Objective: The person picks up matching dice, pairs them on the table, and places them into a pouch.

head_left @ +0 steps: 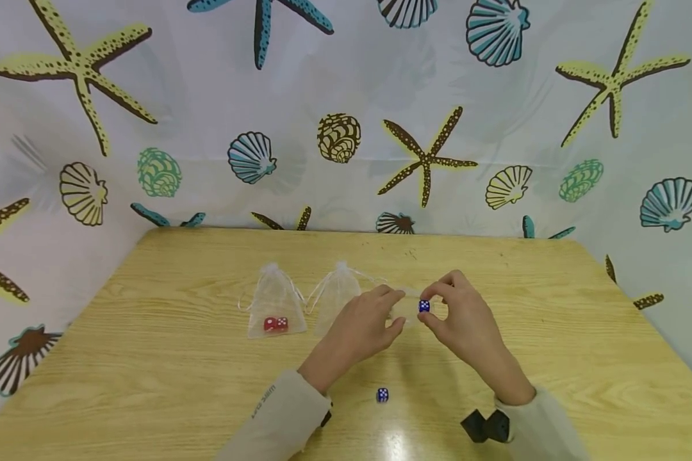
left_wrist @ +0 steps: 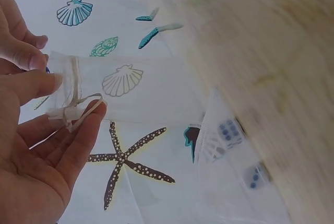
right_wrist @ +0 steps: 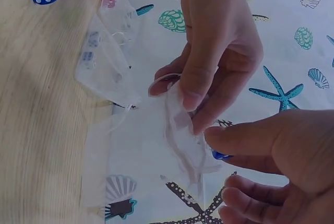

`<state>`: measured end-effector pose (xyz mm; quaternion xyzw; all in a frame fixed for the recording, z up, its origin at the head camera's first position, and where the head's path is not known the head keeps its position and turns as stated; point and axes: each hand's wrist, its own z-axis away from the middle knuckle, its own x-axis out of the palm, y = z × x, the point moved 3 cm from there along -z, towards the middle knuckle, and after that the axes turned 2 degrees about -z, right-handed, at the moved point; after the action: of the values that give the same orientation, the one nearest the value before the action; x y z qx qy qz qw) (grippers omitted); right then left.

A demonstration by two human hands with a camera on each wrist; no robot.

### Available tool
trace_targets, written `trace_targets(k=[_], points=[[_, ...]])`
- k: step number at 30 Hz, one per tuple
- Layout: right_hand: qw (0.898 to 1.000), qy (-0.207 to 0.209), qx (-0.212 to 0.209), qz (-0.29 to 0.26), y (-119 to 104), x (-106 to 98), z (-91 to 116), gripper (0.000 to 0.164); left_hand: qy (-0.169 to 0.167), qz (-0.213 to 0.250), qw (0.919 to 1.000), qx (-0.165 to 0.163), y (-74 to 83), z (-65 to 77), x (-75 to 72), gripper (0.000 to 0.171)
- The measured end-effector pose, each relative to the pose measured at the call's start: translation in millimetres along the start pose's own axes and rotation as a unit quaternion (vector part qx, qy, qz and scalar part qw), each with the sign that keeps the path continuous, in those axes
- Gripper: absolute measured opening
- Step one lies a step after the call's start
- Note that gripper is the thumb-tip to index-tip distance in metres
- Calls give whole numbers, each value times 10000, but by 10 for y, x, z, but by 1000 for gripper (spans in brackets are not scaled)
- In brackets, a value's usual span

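My left hand (head_left: 362,320) holds a sheer white drawstring pouch (left_wrist: 151,91) near its mouth, with thumb on one side and fingers on the other. The pouch's cord loops by the fingertips in the left wrist view. My right hand (head_left: 467,320) pinches a blue die (head_left: 424,306) with white dots between thumb and index finger, right beside the pouch's mouth. In the right wrist view the fingers mostly cover that die. A second blue die (head_left: 383,395) lies on the table between the forearms.
Left of the hands, a sheer pouch (head_left: 273,291) with two red dice (head_left: 282,324) lies on the wooden table (head_left: 150,358). Beside it another pouch (head_left: 339,288) contains two white dice (right_wrist: 90,59), partly behind my left hand. A shell-print cloth (head_left: 300,96) hangs behind the table.
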<state>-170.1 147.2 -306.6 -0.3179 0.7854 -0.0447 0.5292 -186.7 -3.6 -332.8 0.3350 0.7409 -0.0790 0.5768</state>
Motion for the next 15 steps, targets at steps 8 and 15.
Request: trace_targets(k=[8,15], points=[[9975,9,-383,595,-40,47,11,20,47,140,9998,100,17,-1,-25,39],[9931,-274,-681,915,-60,95,23,23,-8,223,9997,79,33,-1,-21,40]])
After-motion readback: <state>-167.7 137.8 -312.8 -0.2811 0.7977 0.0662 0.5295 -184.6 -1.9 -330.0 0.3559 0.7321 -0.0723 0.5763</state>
